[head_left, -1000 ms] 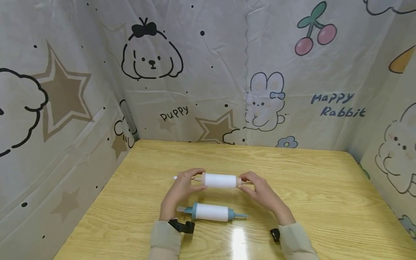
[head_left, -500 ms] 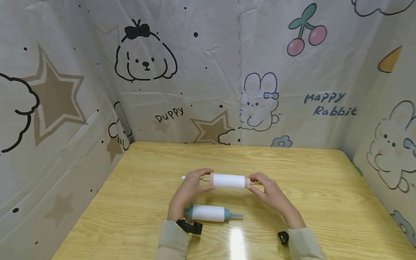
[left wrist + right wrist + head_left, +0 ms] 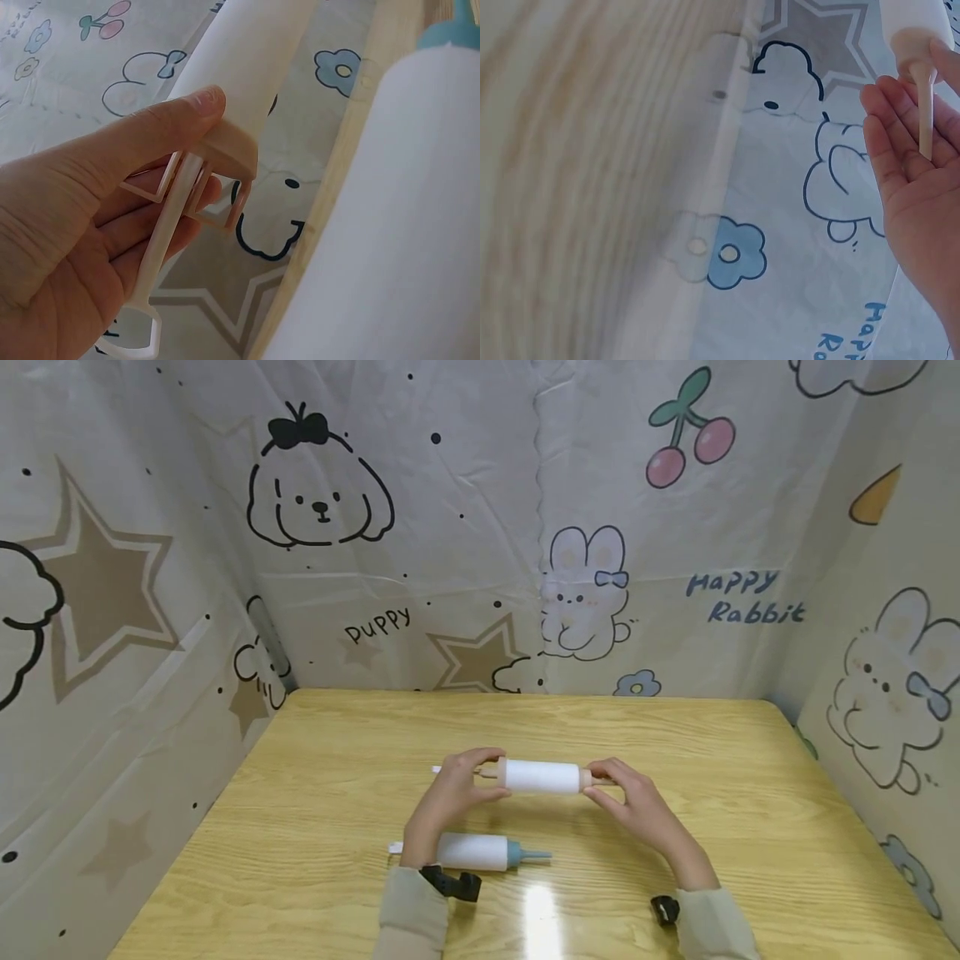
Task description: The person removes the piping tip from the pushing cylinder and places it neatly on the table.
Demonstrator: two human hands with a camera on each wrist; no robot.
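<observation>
A white-barrelled syringe (image 3: 542,777) with peach ends lies level between my two hands above the table. My left hand (image 3: 450,789) grips its flanged end, the thumb on the collar. In the left wrist view a plunger rod (image 3: 171,221) runs out past the palm to a white pull ring (image 3: 159,334). My right hand (image 3: 637,802) pinches the opposite end, where a thin peach nozzle (image 3: 925,112) points over the palm. Nearer me, a second syringe (image 3: 472,852) with teal ends lies on the table. My left wrist hides its teal flange.
The wood-grain table (image 3: 675,735) is bounded by printed fabric walls (image 3: 480,527) at the back and both sides. Each wrist wears a black camera strap (image 3: 450,883). A bright glare patch (image 3: 542,910) lies near the front.
Both hands have shifted right across the table with the peach-ended syringe. The teal-ended syringe stays lying there, its flange now covered by my left wrist. The head view has turned slightly right.
</observation>
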